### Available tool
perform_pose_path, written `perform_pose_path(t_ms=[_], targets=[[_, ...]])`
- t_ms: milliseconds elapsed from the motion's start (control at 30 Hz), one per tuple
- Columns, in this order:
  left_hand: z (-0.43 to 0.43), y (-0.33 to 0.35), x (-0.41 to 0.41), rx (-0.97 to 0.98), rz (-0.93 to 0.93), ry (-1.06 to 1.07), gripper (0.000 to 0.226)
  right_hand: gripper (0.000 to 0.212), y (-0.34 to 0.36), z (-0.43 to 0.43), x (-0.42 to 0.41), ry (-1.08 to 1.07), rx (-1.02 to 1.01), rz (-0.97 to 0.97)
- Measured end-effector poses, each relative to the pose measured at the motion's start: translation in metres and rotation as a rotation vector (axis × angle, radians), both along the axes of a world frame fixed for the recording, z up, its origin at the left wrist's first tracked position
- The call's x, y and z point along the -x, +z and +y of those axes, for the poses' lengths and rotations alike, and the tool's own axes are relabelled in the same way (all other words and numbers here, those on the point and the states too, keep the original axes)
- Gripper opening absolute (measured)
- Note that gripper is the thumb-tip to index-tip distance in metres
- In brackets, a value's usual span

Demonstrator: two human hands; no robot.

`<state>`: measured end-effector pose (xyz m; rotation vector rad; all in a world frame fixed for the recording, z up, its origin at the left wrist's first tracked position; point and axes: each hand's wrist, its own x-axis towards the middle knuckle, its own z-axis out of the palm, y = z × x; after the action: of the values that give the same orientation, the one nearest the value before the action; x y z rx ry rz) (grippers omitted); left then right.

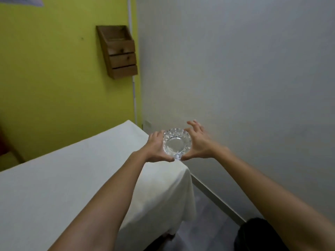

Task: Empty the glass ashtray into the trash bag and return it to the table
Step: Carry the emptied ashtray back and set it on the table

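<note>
A round cut-glass ashtray (176,143) with a scalloped rim sits between both hands over the far right corner of the table (72,178), which is covered with a white cloth. Its bowl looks clear inside. My left hand (156,149) cups its left side, thumb at the near rim. My right hand (198,142) holds its right side with the thumb at the near rim and the fingers spread and lifted. Whether the ashtray rests on the cloth or hangs just above it I cannot tell. The trash bag is not clearly visible.
A grey wall (235,78) stands close on the right and a yellow-green wall (54,78) behind, carrying a small wooden drawer box (119,53). A dark shape (259,234) lies on the floor at the bottom right. The cloth hangs over the table's right edge.
</note>
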<state>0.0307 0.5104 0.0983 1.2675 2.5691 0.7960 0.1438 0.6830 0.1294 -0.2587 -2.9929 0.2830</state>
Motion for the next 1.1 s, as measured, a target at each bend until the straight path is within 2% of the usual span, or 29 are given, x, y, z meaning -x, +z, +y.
perform_pose_path(t_ms=[67,200,333,633,833,1100], targets=[[-0.049,0.0,0.012,-0.012,-0.022,0.082,0.101,0.117,0.0,-0.041,0.029,0.094,-0.042,-0.01],[-0.139,-0.002,0.027,0.016,0.038,0.265,0.116,0.118,-0.002,-0.119,0.077,0.24,-0.058,-0.032],[-0.233,-0.013,0.03,0.057,0.049,0.434,0.116,0.116,-0.014,-0.206,0.112,0.392,-0.055,-0.062],[-0.427,-0.04,0.034,0.215,-0.004,0.639,0.117,0.117,-0.059,-0.399,0.163,0.591,0.013,-0.158],[-0.497,-0.065,0.037,0.269,-0.09,0.695,0.116,0.115,-0.091,-0.471,0.181,0.647,0.021,-0.218],[-0.523,-0.103,0.042,0.345,-0.157,0.689,0.113,0.115,-0.125,-0.499,0.185,0.635,0.054,-0.354]])
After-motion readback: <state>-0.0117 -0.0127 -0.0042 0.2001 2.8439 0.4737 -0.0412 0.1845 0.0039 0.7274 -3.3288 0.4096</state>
